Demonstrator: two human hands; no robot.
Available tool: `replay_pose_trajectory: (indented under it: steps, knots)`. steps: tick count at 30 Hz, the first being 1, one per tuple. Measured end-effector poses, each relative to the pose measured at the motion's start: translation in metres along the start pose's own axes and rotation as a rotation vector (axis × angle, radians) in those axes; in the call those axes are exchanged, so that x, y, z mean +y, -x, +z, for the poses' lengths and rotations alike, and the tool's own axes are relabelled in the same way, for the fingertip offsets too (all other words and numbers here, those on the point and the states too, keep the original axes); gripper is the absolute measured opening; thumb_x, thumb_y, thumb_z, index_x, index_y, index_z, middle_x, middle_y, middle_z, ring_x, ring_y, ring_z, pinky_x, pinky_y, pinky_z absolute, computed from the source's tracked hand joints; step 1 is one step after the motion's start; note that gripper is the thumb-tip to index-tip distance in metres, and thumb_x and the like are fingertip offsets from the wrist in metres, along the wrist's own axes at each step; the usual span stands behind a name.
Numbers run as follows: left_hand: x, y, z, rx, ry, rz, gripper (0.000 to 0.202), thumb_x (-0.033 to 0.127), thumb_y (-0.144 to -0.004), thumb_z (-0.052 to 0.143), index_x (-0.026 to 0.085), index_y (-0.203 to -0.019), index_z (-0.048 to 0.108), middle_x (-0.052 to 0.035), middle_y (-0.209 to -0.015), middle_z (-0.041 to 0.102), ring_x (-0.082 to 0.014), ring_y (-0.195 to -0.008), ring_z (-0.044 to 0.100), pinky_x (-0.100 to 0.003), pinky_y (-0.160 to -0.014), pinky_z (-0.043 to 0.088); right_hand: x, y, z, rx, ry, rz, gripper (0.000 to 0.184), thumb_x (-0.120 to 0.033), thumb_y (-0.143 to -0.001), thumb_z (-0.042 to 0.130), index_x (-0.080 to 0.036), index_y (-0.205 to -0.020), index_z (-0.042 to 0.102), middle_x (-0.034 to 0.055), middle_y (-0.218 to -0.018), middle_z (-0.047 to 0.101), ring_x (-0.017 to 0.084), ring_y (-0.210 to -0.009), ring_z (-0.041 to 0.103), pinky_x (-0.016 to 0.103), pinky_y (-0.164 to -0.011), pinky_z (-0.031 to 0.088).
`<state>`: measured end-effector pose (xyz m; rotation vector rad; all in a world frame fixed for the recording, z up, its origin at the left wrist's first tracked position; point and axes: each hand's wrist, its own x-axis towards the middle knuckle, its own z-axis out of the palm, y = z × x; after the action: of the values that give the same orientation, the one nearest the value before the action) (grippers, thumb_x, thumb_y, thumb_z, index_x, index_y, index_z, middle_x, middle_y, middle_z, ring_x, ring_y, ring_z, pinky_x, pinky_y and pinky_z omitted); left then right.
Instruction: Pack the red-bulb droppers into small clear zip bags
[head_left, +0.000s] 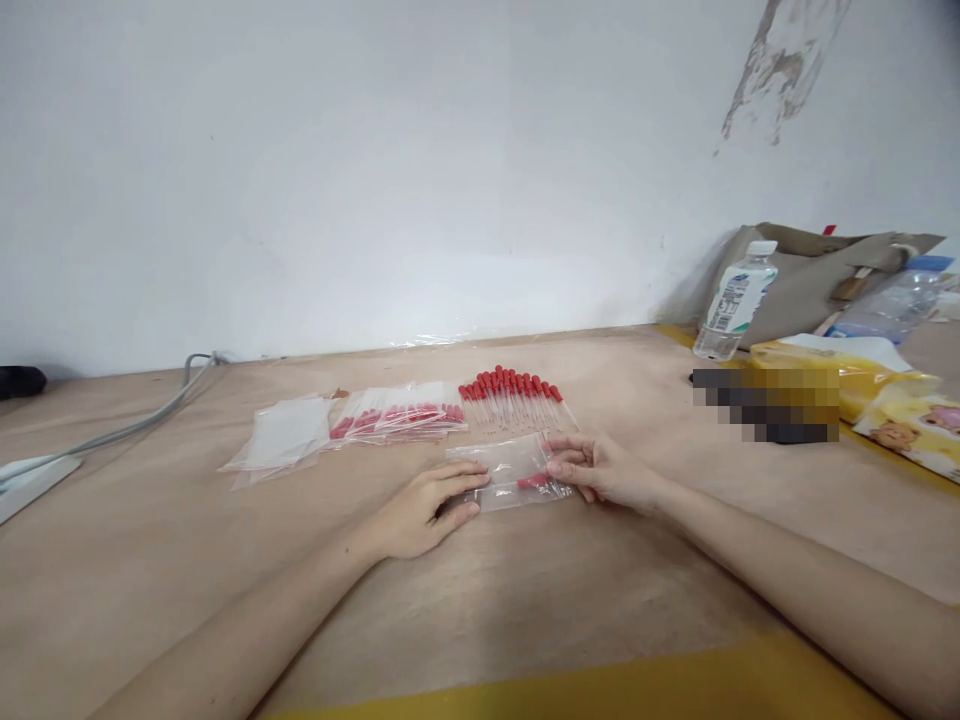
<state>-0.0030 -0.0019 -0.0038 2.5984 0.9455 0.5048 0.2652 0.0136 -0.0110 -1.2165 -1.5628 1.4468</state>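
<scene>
A clear zip bag (504,462) lies flat on the table in front of me, with the red bulb of a dropper (533,482) showing inside it. My right hand (592,468) pinches the bag's right end between thumb and fingers. Stretched out over the left end, the fingers of my left hand (431,505) rest on the plastic. Just behind is a fanned row of droppers (510,385) with red bulbs and thin clear stems. To their left lie overlapping bags holding red-bulbed droppers (397,415), and beside those a stack of flat clear bags (289,435).
At the right stand a labelled bottle (733,305), a grey-beige bag (802,270), a blue-capped bottle (896,305) and a yellow packet (847,375). A grey cable (150,415) runs along the left. The white wall (375,200) bounds the table's back.
</scene>
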Motion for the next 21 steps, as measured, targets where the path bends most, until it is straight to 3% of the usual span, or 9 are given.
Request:
replay_pose_trajectory:
  steps: [3, 7, 9, 16, 18, 21]
  knots:
    - [-0.001, 0.000, 0.000, -0.019, -0.023, -0.004, 0.037, 0.031, -0.092, 0.040, 0.025, -0.127, 0.047, -0.0039, -0.132, 0.047, -0.0198, -0.123, 0.041, -0.038, -0.103, 0.033, 0.005, -0.007, -0.007, 0.096, 0.110, -0.045, 0.047, -0.044, -0.066, 0.065, -0.018, -0.104, 0.057, 0.0030, -0.076, 0.064, 0.007, -0.042, 0.044, 0.022, -0.039, 0.031]
    - [-0.001, 0.001, -0.002, -0.038, -0.040, -0.028, 0.038, 0.031, -0.094, 0.035, 0.024, -0.130, 0.042, -0.0038, -0.132, 0.047, -0.0187, -0.122, 0.041, -0.039, -0.104, 0.031, 0.009, -0.032, -0.034, 0.516, 0.539, -0.244, 0.023, -0.037, -0.070, 0.059, -0.018, -0.082, 0.065, 0.0044, -0.073, 0.065, 0.014, -0.060, 0.054, 0.028, -0.057, 0.041]
    - [0.000, 0.002, -0.002, -0.027, -0.030, -0.051, 0.037, 0.032, -0.094, 0.035, 0.024, -0.130, 0.040, -0.0042, -0.130, 0.049, -0.0190, -0.120, 0.043, -0.039, -0.101, 0.034, 0.007, -0.050, -0.047, 0.612, 0.692, -0.231, 0.022, -0.035, -0.070, 0.058, -0.019, -0.082, 0.065, 0.0054, -0.079, 0.067, 0.017, -0.068, 0.057, 0.030, -0.064, 0.042]
    - [0.004, 0.002, -0.004, -0.001, 0.052, -0.054, 0.017, 0.032, -0.090, 0.041, 0.022, -0.102, 0.048, -0.0065, -0.127, 0.050, -0.0205, -0.113, 0.048, -0.036, -0.093, 0.040, -0.001, -0.103, -0.056, 0.616, 0.689, 0.034, 0.041, -0.027, -0.058, 0.066, -0.013, -0.096, 0.059, 0.0142, -0.093, 0.064, 0.027, -0.087, 0.058, 0.034, -0.070, 0.042]
    - [0.005, 0.002, -0.004, 0.004, 0.073, -0.050, 0.015, 0.032, -0.090, 0.041, 0.021, -0.098, 0.048, -0.0072, -0.126, 0.051, -0.0210, -0.112, 0.049, -0.037, -0.092, 0.040, -0.003, -0.108, -0.055, 0.597, 0.656, 0.056, 0.038, -0.023, -0.057, 0.067, -0.012, -0.092, 0.060, 0.0166, -0.090, 0.063, 0.028, -0.085, 0.058, 0.034, -0.068, 0.042]
    - [0.005, 0.002, -0.004, 0.002, 0.082, -0.053, 0.014, 0.032, -0.090, 0.041, 0.021, -0.096, 0.047, -0.0076, -0.126, 0.051, -0.0216, -0.112, 0.049, -0.038, -0.092, 0.040, -0.007, -0.104, -0.057, 0.552, 0.573, 0.039, 0.026, -0.022, -0.061, 0.064, -0.012, -0.085, 0.060, 0.0131, -0.079, 0.063, 0.024, -0.077, 0.058, 0.031, -0.065, 0.042]
